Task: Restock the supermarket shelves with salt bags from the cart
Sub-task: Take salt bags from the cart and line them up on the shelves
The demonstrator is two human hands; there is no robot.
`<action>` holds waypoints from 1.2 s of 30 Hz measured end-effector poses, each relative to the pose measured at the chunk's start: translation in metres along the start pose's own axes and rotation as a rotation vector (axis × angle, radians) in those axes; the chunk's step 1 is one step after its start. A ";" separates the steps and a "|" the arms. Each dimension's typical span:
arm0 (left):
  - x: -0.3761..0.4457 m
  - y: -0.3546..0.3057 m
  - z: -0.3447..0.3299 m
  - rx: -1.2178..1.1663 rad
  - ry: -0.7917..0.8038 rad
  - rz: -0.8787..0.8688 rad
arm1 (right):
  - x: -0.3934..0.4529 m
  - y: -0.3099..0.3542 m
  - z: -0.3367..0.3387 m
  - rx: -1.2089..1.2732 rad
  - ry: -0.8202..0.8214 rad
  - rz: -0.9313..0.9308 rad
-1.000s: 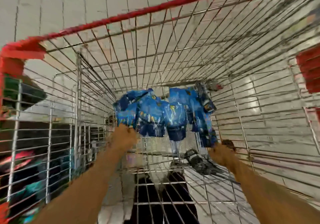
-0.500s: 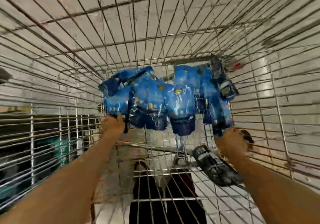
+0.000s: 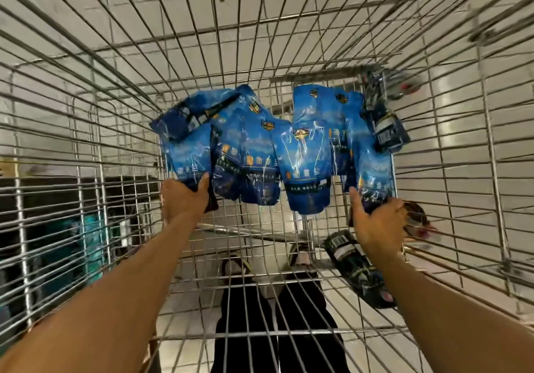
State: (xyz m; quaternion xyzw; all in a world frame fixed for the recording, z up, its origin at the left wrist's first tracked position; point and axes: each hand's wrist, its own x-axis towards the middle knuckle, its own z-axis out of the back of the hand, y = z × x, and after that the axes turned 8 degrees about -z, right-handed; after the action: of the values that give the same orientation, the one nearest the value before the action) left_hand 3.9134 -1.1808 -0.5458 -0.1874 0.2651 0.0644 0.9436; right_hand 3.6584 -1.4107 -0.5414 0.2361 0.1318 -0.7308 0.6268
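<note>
Several blue salt bags [image 3: 277,153] lie overlapping on the wire bottom of the cart [image 3: 260,40], near its far end. My left hand [image 3: 185,202] grips the near edge of the leftmost salt bag [image 3: 187,153]. My right hand [image 3: 378,225] is closed on the near end of the rightmost salt bag [image 3: 372,167]. One bag [image 3: 384,124] stands on edge against the cart's right wall. Both forearms reach down into the cart from the bottom corners of the view.
A dark bag [image 3: 355,265] lies on the cart bottom just below my right wrist. Wire walls enclose all sides. Dark shelving with goods [image 3: 57,222] shows through the left wall. A white tiled floor lies beneath, and black trousers [image 3: 274,329] show through the mesh.
The view has dropped deeper into the cart, its red rim out of sight. Both hands have moved forward onto the outer bags and closed on them.
</note>
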 end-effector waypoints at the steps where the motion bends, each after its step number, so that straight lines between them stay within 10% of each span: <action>1: 0.001 0.002 0.001 -0.088 0.011 0.003 | 0.001 0.002 -0.003 0.054 0.013 -0.031; 20: -0.041 -0.001 0.019 -0.516 0.169 0.171 | -0.034 0.006 0.008 0.783 0.492 -0.262; 36: -0.178 -0.143 0.258 -0.766 0.239 -0.387 | -0.194 0.122 0.262 0.800 0.662 0.213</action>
State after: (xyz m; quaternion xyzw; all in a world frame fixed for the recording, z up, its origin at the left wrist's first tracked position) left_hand 3.9164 -1.2165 -0.2031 -0.5756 0.2896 -0.0418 0.7636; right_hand 3.7508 -1.3951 -0.2060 0.6872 0.0088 -0.5425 0.4832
